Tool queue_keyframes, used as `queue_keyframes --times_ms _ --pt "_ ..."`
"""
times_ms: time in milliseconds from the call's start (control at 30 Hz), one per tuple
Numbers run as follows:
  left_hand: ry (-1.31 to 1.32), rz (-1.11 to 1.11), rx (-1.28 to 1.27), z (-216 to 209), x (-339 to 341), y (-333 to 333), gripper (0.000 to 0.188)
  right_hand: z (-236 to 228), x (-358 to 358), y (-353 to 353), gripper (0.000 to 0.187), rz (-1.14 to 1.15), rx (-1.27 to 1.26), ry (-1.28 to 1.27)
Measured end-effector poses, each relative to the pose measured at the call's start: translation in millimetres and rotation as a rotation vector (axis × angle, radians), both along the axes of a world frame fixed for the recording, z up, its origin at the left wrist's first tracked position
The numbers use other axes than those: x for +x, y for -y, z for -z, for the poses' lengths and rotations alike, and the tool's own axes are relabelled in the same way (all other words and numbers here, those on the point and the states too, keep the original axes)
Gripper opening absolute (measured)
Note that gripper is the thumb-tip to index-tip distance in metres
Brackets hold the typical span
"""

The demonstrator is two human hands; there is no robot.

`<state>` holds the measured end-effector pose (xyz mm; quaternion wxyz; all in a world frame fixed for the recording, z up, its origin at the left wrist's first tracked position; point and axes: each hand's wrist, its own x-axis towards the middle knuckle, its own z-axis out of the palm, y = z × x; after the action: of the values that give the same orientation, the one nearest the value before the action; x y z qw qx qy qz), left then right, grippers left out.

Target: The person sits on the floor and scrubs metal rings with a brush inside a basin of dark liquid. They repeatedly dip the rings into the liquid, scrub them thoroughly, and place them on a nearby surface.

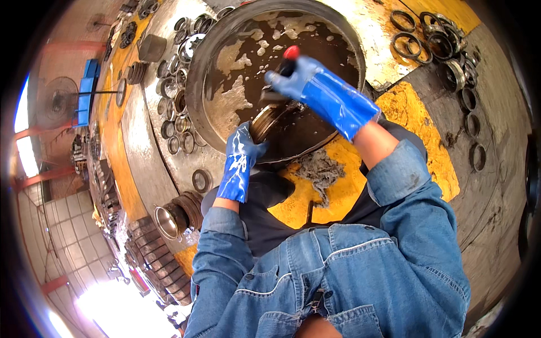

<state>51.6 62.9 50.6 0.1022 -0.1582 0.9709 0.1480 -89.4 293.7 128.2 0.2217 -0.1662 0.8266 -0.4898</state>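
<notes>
One view only, head cam: two blue-gloved hands at a round metal tub [196,96] holding dark, foam-patched liquid [225,73]. Left hand [242,147] is partly closed, fingers round the near-left side of a ribbed metal ring [264,121], which sits tilted over the liquid, inside the tub's near-left rim. Right hand [296,80] is curled on a dark, red-tipped tool [291,53], brush-like by its shape; blur hides finger detail, and can't tell if the tool touches the ring. Status: I'd call it mid-scrub on this one piece, not finished, since ring and tool are both in hand over the tub. More rings sit outside: a dense left-hand batch [181,107] beside the tub, and a looser right-hand batch [442,42] trailing toward the person. Can't tell which batch is cleaned and which is pending; both show mixed shiny and dark metal, so no honest count of what's left. Grey rag [318,170] lies on the yellow surface just below the tub.
</notes>
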Motion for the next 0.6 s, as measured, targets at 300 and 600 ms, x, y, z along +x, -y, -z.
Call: queue_keyframes --times_ms 300,600 --pt "0.057 -0.024 0.108 -11 -8 -6 0.052 69 -1 15 0.048 -0.044 0.152 -0.155" --pt "0.041 0.02 0.156 6 0 15 0.051 9 33 29 0.044 -0.157 0.035 0.072"
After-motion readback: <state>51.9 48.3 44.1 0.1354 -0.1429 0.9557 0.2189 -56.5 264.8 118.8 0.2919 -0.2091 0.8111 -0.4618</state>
